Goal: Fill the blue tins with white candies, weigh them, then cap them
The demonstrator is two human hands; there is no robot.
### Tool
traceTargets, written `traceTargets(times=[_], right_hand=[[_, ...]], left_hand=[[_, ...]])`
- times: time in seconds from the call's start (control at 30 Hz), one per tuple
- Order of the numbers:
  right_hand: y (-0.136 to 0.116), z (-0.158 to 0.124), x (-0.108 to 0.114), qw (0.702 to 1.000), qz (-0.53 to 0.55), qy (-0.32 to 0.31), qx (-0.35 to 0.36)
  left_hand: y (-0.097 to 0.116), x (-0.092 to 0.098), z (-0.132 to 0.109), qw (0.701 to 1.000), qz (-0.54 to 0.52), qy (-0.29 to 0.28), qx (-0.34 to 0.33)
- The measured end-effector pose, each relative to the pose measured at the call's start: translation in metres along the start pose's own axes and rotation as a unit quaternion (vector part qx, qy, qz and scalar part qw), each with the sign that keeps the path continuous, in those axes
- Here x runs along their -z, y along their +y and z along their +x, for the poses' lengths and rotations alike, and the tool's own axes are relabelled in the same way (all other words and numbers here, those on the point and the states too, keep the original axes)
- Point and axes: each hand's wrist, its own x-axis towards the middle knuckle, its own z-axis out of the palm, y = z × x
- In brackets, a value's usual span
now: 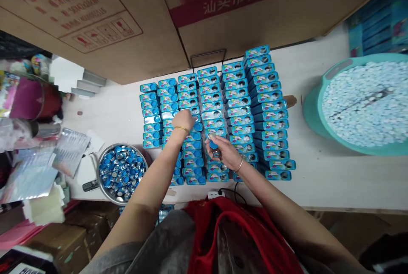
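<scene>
Rows of small blue tins (241, 102) stand upright on the white table. Several tins in the left columns have blue caps on top, while the right columns show dark round openings. My left hand (184, 121) is closed above the third column, its fingertips down at a tin's top; anything between them is hidden. My right hand (223, 151) is curled around several round caps (214, 145), blue and silver, over the fourth column. A steel bowl (145, 156) full of blue and silver caps sits to the left.
A turquoise tub (314, 104) of small pale pieces stands at the right. Large cardboard boxes (223, 23) line the back. Papers (70, 151), bags and a red-purple container (30, 97) crowd the far left. A white power socket (216, 194) lies at the front edge.
</scene>
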Motion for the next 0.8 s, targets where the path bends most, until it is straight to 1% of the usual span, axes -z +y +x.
traceTargets(times=[0.07, 0.2, 0.27, 0.33, 0.37, 0.4, 0.43, 0.5, 0.53, 0.57, 0.6, 0.63, 0.67, 0.73, 0.8], right_hand=[[0.0, 0.001, 0.001, 1.0, 0.006, -0.009, -0.009], [-0.001, 0.0, -0.002, 0.998, 0.026, -0.048, -0.023], [-0.001, -0.002, -0.002, 0.997, 0.04, -0.06, -0.025], [-0.002, -0.003, -0.001, 0.996, 0.055, -0.069, -0.032], [-0.002, -0.003, 0.0, 0.995, 0.062, -0.073, -0.037], [-0.002, -0.003, 0.001, 0.994, 0.068, -0.078, -0.046], [-0.002, -0.002, 0.002, 0.992, 0.072, -0.085, -0.056], [-0.002, 0.001, 0.004, 0.989, 0.075, -0.1, -0.082], [-0.002, 0.004, 0.005, 0.987, 0.073, -0.108, -0.097], [-0.002, 0.006, 0.005, 0.985, 0.07, -0.115, -0.11], [-0.002, 0.009, 0.004, 0.983, 0.067, -0.119, -0.121], [-0.002, 0.012, 0.004, 0.982, 0.064, -0.12, -0.127], [-0.003, 0.014, 0.003, 0.983, 0.062, -0.117, -0.129], [-0.005, 0.016, 0.001, 0.987, 0.061, -0.101, -0.113], [-0.009, 0.016, 0.0, 0.992, 0.057, -0.076, -0.083]], left_hand=[[0.0, -0.001, 0.002, 1.0, 0.022, -0.008, 0.004], [-0.002, 0.0, 0.001, 0.999, 0.037, -0.012, 0.009], [-0.002, 0.005, -0.007, 1.0, 0.03, -0.001, -0.007], [-0.002, 0.012, -0.021, 0.999, 0.014, 0.012, -0.047], [-0.003, 0.014, -0.031, 0.996, -0.001, 0.013, -0.085], [-0.004, 0.015, -0.042, 0.989, -0.027, 0.007, -0.142], [-0.006, 0.015, -0.053, 0.975, -0.063, -0.005, -0.213], [-0.011, 0.012, -0.074, 0.916, -0.163, -0.033, -0.366], [-0.014, 0.009, -0.082, 0.884, -0.208, -0.036, -0.417], [-0.016, 0.006, -0.087, 0.864, -0.239, -0.035, -0.442], [-0.017, 0.003, -0.089, 0.861, -0.25, -0.031, -0.442], [-0.017, 0.001, -0.089, 0.874, -0.242, -0.026, -0.42], [-0.017, 0.0, -0.085, 0.898, -0.221, -0.021, -0.381], [-0.015, 0.002, -0.068, 0.946, -0.163, -0.006, -0.281], [-0.012, 0.008, -0.044, 0.977, -0.115, 0.019, -0.18]])
